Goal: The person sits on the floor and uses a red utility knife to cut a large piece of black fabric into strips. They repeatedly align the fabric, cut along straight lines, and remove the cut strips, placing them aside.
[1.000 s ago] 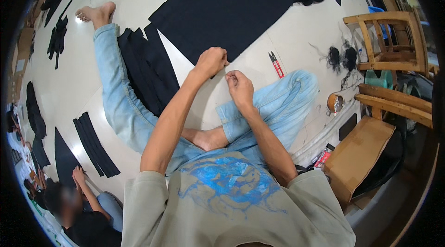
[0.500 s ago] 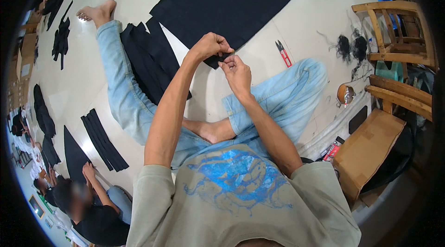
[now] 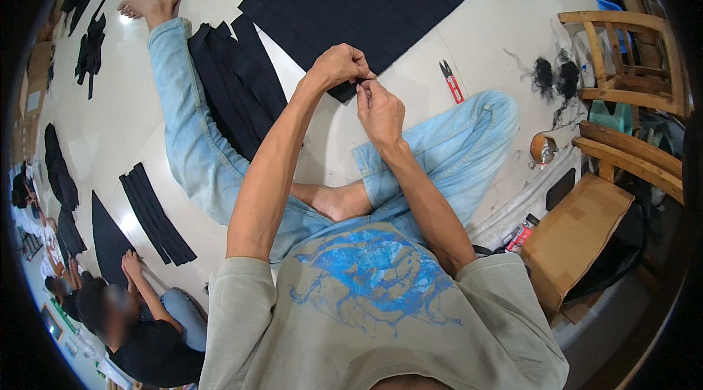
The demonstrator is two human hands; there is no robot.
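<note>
My left hand (image 3: 337,64) is closed in a pinch on the near corner of a large black cloth (image 3: 366,2) spread over the pale floor. Just below it, my right hand (image 3: 381,108) has fingertips pinched together close to that corner; what they hold is too small to make out. Red-handled snips (image 3: 453,86) lie to the right, above my bent knee. More black cloth pieces (image 3: 220,82) lie beside my outstretched left leg, and black strips (image 3: 157,214) lie farther left.
A co-worker (image 3: 143,339) at lower left has hands on a black triangular piece (image 3: 110,229). To the right stand wooden chairs (image 3: 633,104), a cardboard piece (image 3: 571,236), tangled black thread (image 3: 543,75) and a tape roll (image 3: 542,148). Other people are along the left edge.
Both hands have moved slightly up and closer together at the cloth's corner, which shows between their fingers. The view has shifted a little.
</note>
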